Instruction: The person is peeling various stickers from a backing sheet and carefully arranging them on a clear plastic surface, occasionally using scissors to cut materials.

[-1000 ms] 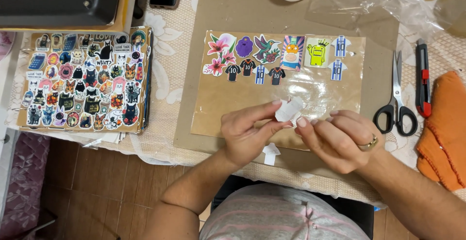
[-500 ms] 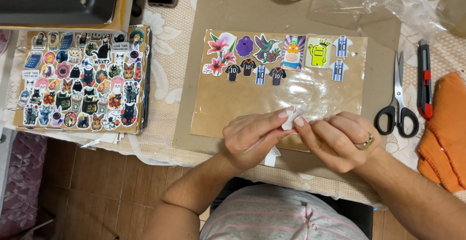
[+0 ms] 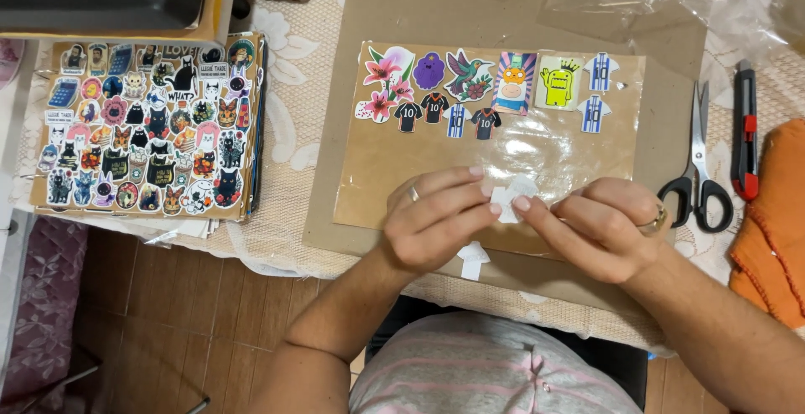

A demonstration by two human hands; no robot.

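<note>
At centre frame, the left hand [image 3: 436,221] and right hand [image 3: 599,225] pinch a small white sticker [image 3: 510,199] between their fingertips, above a brown sheet [image 3: 402,171]. Scissors [image 3: 698,167] lie at right.

Glossy clear film [image 3: 537,150] covers matt brown card [image 3: 377,188]; a lace cloth [image 3: 289,121] lies beneath metal scissors [image 3: 698,158].

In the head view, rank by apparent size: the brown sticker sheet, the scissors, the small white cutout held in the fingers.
1. Brown cardboard sticker sheet, by far the largest.
2. Black-handled scissors.
3. Small white paper cutout, smallest, though partly hidden by both hands' fingers.
</note>
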